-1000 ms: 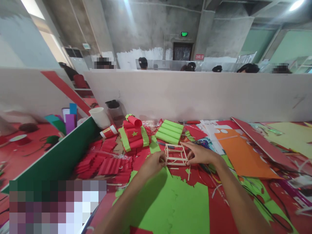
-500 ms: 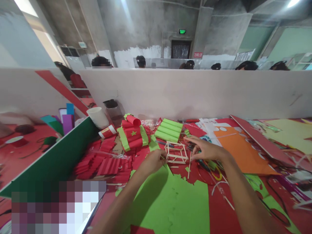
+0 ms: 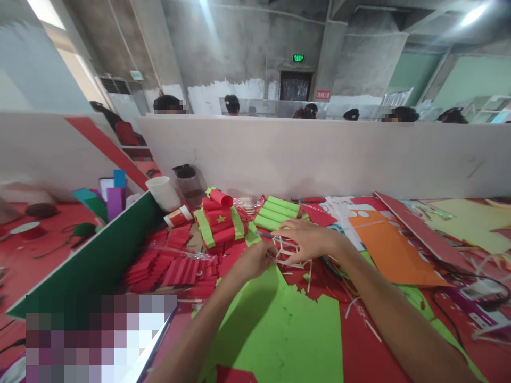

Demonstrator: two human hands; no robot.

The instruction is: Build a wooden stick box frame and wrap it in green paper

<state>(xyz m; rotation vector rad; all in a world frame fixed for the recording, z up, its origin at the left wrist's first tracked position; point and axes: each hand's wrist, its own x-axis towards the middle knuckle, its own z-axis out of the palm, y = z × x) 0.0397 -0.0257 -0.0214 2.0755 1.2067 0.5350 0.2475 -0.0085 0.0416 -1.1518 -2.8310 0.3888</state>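
Observation:
A small box frame of pale wooden sticks [image 3: 288, 254] stands on the red table among paper scraps. My left hand [image 3: 255, 259] pinches its left side, fingers closed on a stick. My right hand [image 3: 307, 239] lies over the top of the frame, fingers curled down around it and hiding much of it. A torn sheet of light green paper [image 3: 279, 330] lies just in front of the frame, under my forearms.
Behind the frame sit a red paper-roll bundle with green bands [image 3: 217, 221] and a row of green paper rolls [image 3: 277, 211]. A white cup [image 3: 163, 192] and folded red paper strips [image 3: 175, 266] are left. An orange sheet [image 3: 393, 250] lies right. A white partition [image 3: 319, 154] backs the table.
My right hand has moved left from the frame's right end to cover its top. My left hand stays pinched on the left side.

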